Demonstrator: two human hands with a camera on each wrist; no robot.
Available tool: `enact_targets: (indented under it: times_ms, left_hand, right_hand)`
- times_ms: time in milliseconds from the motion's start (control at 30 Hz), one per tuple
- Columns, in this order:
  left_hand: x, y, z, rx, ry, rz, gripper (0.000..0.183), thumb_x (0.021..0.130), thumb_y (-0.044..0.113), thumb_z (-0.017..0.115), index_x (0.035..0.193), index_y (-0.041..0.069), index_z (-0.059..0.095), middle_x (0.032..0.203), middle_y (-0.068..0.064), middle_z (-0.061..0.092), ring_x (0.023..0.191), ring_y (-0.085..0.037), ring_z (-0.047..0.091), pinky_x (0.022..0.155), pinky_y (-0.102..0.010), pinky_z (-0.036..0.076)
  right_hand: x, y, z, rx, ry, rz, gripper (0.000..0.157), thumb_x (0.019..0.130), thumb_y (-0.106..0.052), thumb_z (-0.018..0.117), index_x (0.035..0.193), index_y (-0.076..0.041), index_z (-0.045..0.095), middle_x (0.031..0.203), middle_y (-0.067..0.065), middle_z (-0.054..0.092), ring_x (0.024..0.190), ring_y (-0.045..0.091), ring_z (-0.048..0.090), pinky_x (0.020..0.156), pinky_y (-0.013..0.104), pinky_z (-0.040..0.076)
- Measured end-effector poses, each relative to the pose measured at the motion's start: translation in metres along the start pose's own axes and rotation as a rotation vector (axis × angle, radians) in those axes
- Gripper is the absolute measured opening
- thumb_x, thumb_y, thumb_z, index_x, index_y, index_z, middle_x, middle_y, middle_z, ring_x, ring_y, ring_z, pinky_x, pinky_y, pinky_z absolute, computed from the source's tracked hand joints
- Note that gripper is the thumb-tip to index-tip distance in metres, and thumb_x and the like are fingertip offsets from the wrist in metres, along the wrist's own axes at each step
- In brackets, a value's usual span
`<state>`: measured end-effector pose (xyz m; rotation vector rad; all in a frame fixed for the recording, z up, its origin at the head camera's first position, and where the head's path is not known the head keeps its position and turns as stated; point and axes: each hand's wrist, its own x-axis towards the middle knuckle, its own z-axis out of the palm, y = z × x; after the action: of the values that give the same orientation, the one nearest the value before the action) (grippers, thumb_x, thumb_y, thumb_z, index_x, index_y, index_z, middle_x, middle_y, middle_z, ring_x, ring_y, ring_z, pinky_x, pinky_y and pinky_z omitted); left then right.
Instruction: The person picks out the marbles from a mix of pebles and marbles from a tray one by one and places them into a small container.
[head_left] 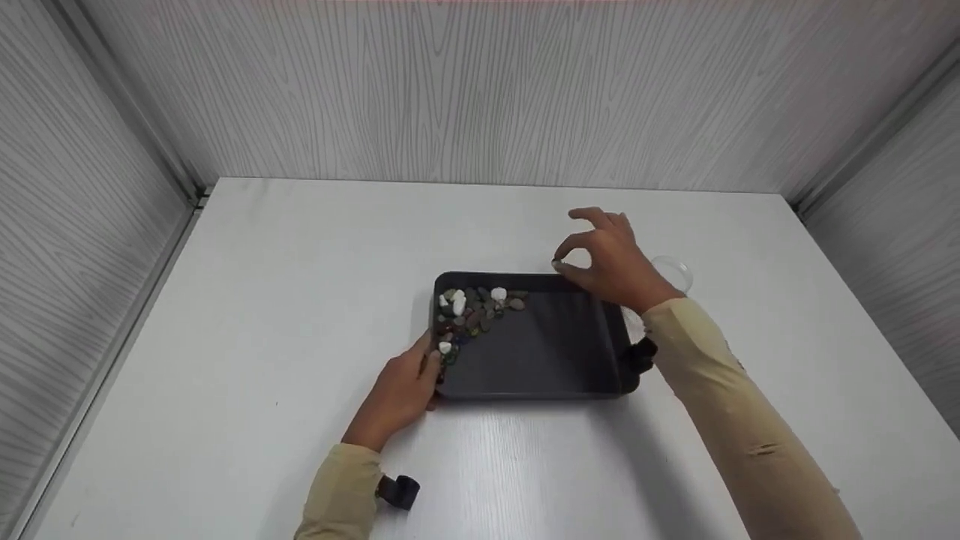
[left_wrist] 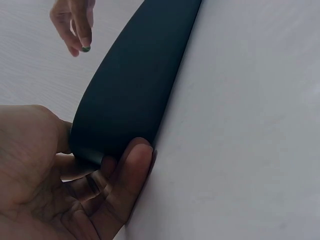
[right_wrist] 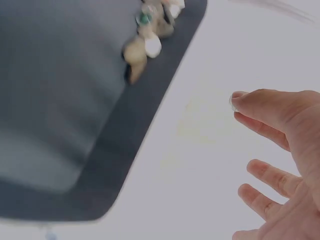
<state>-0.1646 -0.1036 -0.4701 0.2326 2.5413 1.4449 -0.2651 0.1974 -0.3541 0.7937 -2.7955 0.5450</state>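
Observation:
A dark rectangular tray (head_left: 540, 345) lies on the white table, with pebbles (head_left: 480, 315) heaped along its left side and back left corner. At its left wall, my left hand (head_left: 401, 382) grips the tray, thumb near the rim; in the left wrist view, fingers of the left hand (left_wrist: 110, 185) curl round the tray's end. Above the back rim, toward the right, my right hand (head_left: 611, 259) pinches a small glassy pebble (right_wrist: 233, 101) between thumb and index finger. That pebble (left_wrist: 86, 49) shows green in the left wrist view. The right hand's other fingers are spread.
A clear round container (head_left: 675, 271) stands behind the right wrist, partly hidden by the forearm. Grey wood-patterned panels (head_left: 435, 97) enclose the table (head_left: 262, 337) at the back and sides. A black wrist device (head_left: 640, 355) overlaps the tray's right edge.

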Motion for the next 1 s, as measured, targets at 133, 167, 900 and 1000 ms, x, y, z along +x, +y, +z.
enact_targets:
  times_ms: [133, 167, 900, 1000]
  left_hand:
    - [0.0, 0.002, -0.001, 0.001, -0.002, -0.007, 0.054, 0.111, 0.022, 0.038, 0.162, 0.01, 0.024, 0.081, -0.005, 0.061, 0.061, -0.015, 0.062, 0.082, -0.043, 0.05]
    - [0.0, 0.002, -0.001, 0.001, -0.004, -0.012, 0.055, 0.111, 0.022, 0.038, 0.162, 0.008, 0.023, 0.081, -0.005, 0.061, 0.061, -0.015, 0.062, 0.083, -0.044, 0.05]
    - [0.0, 0.003, 0.0, 0.004, 0.004, -0.005, 0.053, 0.111, 0.02, 0.04, 0.161, 0.008, 0.027, 0.082, -0.007, 0.059, 0.061, -0.016, 0.062, 0.074, -0.039, 0.051]
    - [0.0, 0.003, 0.001, 0.0, 0.007, -0.012, 0.053, 0.111, 0.021, 0.039, 0.161, 0.01, 0.027, 0.084, -0.007, 0.06, 0.061, -0.016, 0.062, 0.072, -0.038, 0.051]
  right_hand:
    - [-0.011, 0.019, -0.018, 0.011, 0.061, 0.018, 0.008, 0.088, -0.009, 0.08, 0.092, -0.003, 0.079, 0.142, 0.028, 0.05, 0.137, 0.043, 0.04, 0.112, 0.067, 0.017]
    - [-0.014, 0.024, -0.022, 0.011, 0.075, 0.021, 0.007, 0.087, -0.008, 0.08, 0.092, -0.002, 0.079, 0.141, 0.029, 0.05, 0.136, 0.043, 0.04, 0.111, 0.066, 0.019]
    - [-0.077, 0.09, -0.071, -0.021, 0.19, 0.145, 0.01, 0.085, -0.002, 0.079, 0.092, 0.005, 0.077, 0.134, 0.039, 0.049, 0.13, 0.056, 0.039, 0.104, 0.076, 0.02]
    - [-0.077, 0.09, -0.074, -0.022, 0.181, 0.147, 0.012, 0.084, -0.002, 0.08, 0.093, 0.006, 0.076, 0.135, 0.04, 0.048, 0.131, 0.056, 0.039, 0.104, 0.077, 0.019]
